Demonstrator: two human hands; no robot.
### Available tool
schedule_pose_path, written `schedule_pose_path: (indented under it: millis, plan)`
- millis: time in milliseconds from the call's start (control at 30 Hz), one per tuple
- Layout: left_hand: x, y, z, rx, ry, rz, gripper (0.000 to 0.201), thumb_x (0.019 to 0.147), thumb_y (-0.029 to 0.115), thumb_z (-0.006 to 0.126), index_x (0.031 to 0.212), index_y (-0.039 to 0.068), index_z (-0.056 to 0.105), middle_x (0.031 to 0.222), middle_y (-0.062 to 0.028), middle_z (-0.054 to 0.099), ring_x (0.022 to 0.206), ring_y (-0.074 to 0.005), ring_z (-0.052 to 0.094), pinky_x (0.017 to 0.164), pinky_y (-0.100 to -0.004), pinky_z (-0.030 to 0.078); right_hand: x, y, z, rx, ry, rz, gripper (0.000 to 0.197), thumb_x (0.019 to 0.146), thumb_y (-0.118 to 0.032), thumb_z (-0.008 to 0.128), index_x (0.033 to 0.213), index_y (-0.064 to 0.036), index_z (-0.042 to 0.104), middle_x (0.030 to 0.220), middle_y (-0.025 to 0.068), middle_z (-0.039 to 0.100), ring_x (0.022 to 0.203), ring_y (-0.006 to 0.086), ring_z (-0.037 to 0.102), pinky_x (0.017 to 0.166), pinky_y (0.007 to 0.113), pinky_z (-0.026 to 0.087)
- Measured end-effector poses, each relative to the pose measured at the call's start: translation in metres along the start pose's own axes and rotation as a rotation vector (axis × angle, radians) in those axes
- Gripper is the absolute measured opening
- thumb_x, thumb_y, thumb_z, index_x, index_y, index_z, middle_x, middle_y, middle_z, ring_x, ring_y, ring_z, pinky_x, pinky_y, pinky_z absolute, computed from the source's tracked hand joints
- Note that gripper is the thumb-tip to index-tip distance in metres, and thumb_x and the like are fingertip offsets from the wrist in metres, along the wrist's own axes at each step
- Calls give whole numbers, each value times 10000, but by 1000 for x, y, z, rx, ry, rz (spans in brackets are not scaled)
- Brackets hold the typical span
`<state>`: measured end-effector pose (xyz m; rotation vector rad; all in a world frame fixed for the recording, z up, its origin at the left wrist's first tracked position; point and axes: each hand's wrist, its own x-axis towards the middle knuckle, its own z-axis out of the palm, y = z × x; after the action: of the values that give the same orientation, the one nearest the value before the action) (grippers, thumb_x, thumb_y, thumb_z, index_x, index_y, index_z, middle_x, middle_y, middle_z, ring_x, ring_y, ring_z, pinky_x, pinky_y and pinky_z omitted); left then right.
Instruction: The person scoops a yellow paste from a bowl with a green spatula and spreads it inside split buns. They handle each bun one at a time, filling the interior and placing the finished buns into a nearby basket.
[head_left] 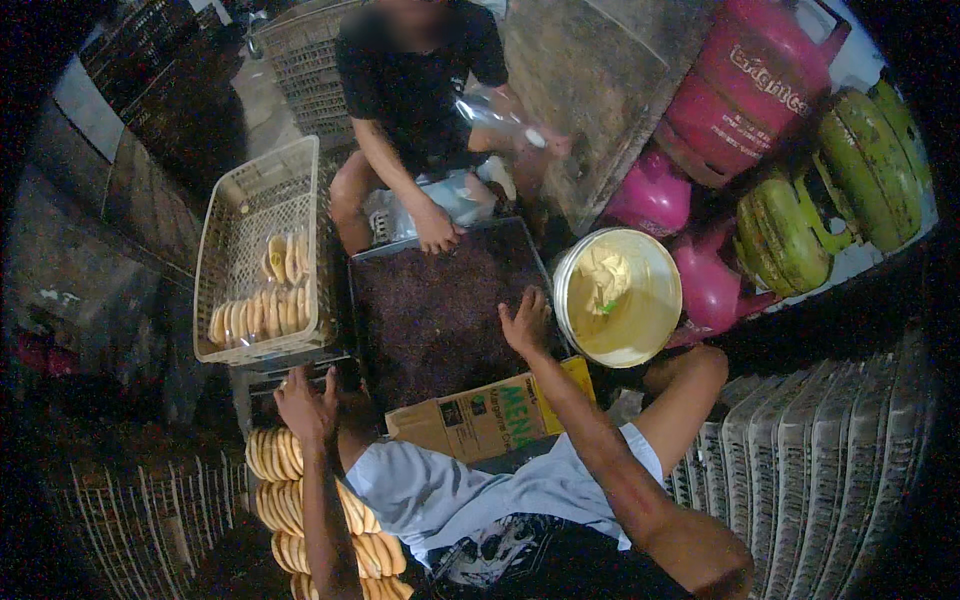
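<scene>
The right hand (525, 322) rests flat, fingers spread, grip released, on the dark sprinkles in the tray (440, 300), probably for coating. The left hand (305, 405), also released, hovers over the buns (285, 455).

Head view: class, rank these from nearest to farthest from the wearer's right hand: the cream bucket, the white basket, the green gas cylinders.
From the right hand:
1. Cream bucket, just to its right.
2. White basket, across the tray on the left.
3. Green gas cylinders, far upper right.
</scene>
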<state>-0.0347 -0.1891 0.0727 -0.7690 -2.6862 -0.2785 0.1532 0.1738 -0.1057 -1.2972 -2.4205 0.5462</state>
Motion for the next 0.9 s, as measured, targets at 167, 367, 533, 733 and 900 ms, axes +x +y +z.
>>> schedule_pose_path:
  millis: [167,367,533,733,900]
  plan:
    - [5,4,-5,109,-101,-62,458,905,448,679,1103,34,671,1114,-146,713,1038,-347,665,966,-475,444,22,7,31,39,-10,136,913,947,-585,556,1525,68,284,1587,277,262,1437,475,300,1184,557,237]
    - [17,15,-11,14,-141,-95,479,907,466,668,1133,44,675,1154,-147,709,1081,-341,660,984,-496,440,49,-12,33,272,-238,321,916,946,-641,526,1538,24,312,1578,302,295,1450,472,306,1205,549,220]
    - [18,17,-3,86,-102,-42,522,907,497,655,1170,46,666,1174,-154,701,1084,-348,659,1011,-507,434,31,-27,17,539,-390,-54,838,936,-587,600,1476,31,430,1537,303,373,1450,465,317,1199,512,267]
    - [7,7,-2,104,-111,-54,556,907,516,647,1183,34,655,1172,-181,694,1056,-360,660,1009,-506,441,-11,-39,1,346,-120,65,828,967,-551,568,1536,3,331,1616,253,238,1482,427,258,1193,524,255]
    - [11,9,-10,65,-78,-52,511,904,496,660,1145,46,663,1110,-153,707,1027,-347,664,1000,-494,441,-29,-48,-19,385,-179,348,944,949,-639,527,1587,-25,200,1641,278,144,1512,456,148,1212,574,149]
